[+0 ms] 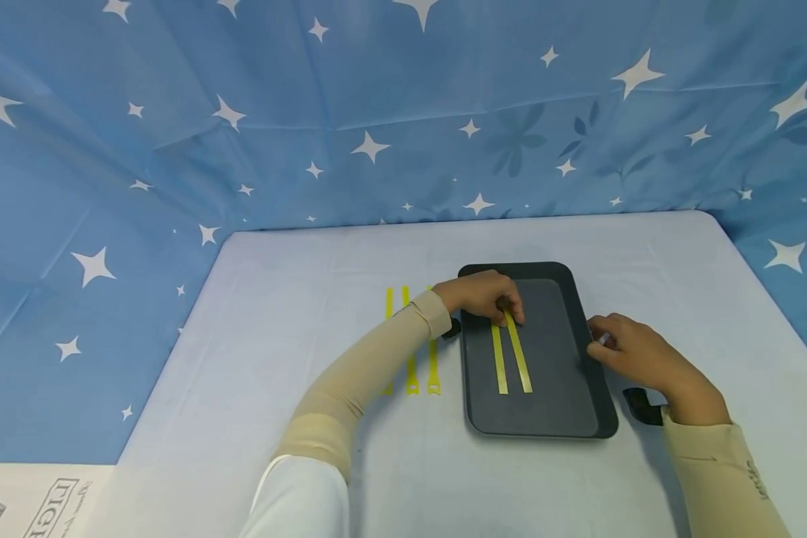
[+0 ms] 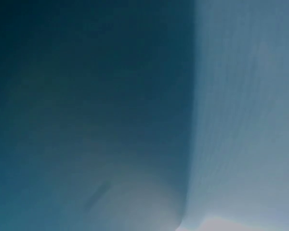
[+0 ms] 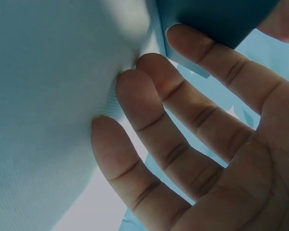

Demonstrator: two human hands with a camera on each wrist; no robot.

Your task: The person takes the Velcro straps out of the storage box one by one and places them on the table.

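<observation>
Over the upper left of the dark grey tray [image 1: 545, 407] my left hand [image 1: 486, 294] pinches the top end of a yellow strap [image 1: 518, 355]. A second yellow strap [image 1: 499, 362] lies just left of it inside the tray, its upper end near the fingertips. My right hand [image 1: 635, 351] is at the tray's right wall, its thumb and index fingertips right at the rim. In the right wrist view, the index finger [image 3: 202, 48] is extended against the tray's dark side, and the other fingers rest on the white cloth. The left wrist view shows only blurred dark and pale surfaces.
Left of the tray, several yellow straps [image 1: 433, 373] with slotted ends lie upright in a row on the white-covered table [image 1: 296, 299], partly beneath my left forearm. Behind hangs a blue star-patterned cloth [image 1: 350, 97]. A printed pale sheet [image 1: 33, 501] is at lower left.
</observation>
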